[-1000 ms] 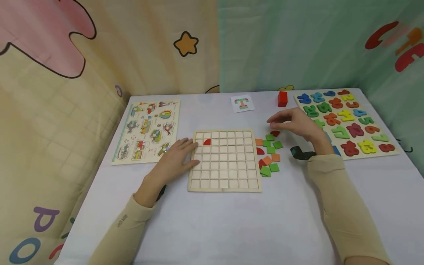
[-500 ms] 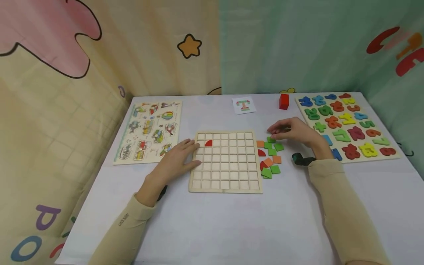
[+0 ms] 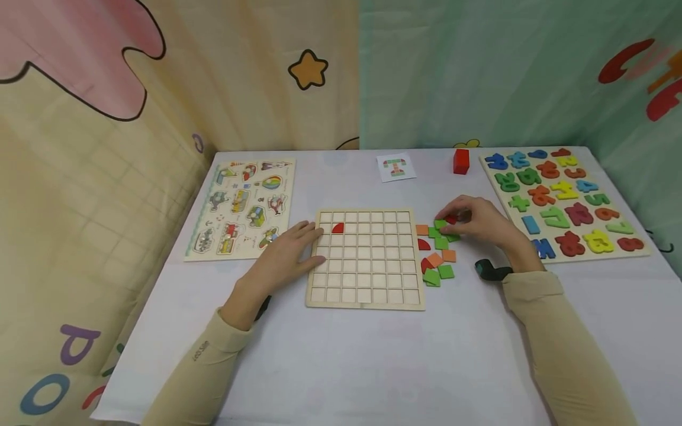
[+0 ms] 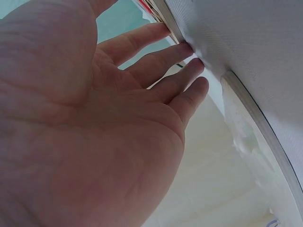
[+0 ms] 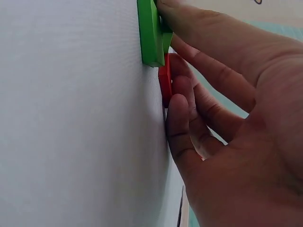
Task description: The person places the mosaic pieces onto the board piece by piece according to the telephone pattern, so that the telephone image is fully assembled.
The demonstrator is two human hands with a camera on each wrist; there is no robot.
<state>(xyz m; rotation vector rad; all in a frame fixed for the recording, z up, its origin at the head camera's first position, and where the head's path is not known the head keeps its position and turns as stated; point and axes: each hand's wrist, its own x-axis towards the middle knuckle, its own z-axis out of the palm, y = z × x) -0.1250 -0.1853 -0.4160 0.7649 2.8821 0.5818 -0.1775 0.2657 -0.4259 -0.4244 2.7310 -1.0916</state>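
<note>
In the head view, my left hand [image 3: 285,254] rests at the left edge of a wooden grid board [image 3: 364,306], its fingers extended. A red quarter-circle tile [image 3: 338,228] occupies one upper-left cell. To the right of the board, my right hand [image 3: 482,223] reaches down with bent fingers over a red tile [image 3: 451,219]. The right wrist view shows several fingertips against this red tile [image 5: 165,85], close to the tabletop, and the thumb beside a green tile [image 5: 150,38]. Whether the thumb and fingers pinch the red tile is hidden.
Loose green tiles [image 3: 446,271], orange tiles [image 3: 449,255] and red tiles [image 3: 423,244] lie right of the board. Behind are a pattern card [image 3: 396,167] and a red block [image 3: 461,161]. A picture puzzle [image 3: 240,210] flanks the left; a number puzzle [image 3: 565,204] flanks the right.
My right hand has come down towards the table and closer to the tiles, with its fingertips now at the red one. The left hand stays at the board's edge.
</note>
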